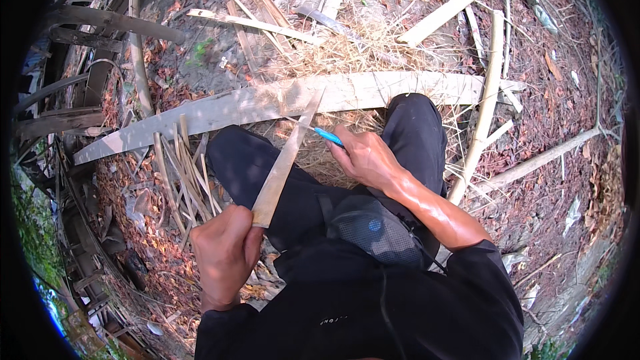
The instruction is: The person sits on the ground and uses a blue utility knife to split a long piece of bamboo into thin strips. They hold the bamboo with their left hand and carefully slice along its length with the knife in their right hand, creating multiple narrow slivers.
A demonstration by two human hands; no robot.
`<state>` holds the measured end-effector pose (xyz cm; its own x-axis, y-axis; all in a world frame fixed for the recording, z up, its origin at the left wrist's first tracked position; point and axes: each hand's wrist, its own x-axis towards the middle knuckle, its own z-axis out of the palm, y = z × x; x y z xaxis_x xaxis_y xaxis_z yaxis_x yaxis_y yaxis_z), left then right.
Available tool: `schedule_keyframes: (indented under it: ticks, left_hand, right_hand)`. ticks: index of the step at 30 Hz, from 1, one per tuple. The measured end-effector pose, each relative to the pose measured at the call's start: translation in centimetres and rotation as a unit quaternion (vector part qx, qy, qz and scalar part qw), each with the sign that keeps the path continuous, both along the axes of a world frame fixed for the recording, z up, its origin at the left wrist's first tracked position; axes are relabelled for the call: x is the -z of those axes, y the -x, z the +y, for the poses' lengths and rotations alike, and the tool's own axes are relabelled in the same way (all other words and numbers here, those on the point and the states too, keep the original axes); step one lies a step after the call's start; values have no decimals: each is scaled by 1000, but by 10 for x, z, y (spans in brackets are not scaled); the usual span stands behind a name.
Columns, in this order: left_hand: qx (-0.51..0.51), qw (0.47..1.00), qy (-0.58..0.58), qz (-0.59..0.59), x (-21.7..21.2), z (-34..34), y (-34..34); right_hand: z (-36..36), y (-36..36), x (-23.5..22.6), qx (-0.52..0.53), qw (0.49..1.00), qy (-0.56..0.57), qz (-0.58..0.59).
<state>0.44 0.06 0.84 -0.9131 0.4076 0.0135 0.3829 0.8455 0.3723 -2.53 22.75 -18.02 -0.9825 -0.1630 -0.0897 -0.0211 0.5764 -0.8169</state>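
Note:
My left hand is closed round the near end of a flat, pale bamboo strip. The strip slants up and away, its far end over a long board lying crosswise before my knees. My right hand grips the blue handle of a slim tool that looks like a knife. Its thin blade points left and crosses the strip near the far end; whether the edge is biting into it I cannot tell. Thin fibrous shavings lie heaped just beyond the board.
Thin sticks are bundled left of my knee. A pale pole crosses the board's right end. Split wood pieces lie scattered beyond on leaf-strewn ground. Old timbers are stacked at far left.

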Motion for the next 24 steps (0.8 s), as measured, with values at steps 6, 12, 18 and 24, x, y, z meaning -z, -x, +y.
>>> schedule_keyframes:
  ticks: [6,12,18,24]
  left_hand:
    - [-6,1000,-5,4,0,3,3]
    - [5,1000,-3,-2,-4,8,2]
    - [-33,999,-16,5,1,5,5]
    - [-47,997,-51,14,2,11,9]
  right_hand:
    - [19,4,38,52,995,-75,48]
    - [7,-4,27,48,998,-39,-1]
    - [6,-5,-34,68,996,58,29]
    - [-14,-43,-119,-53,980,143,127]
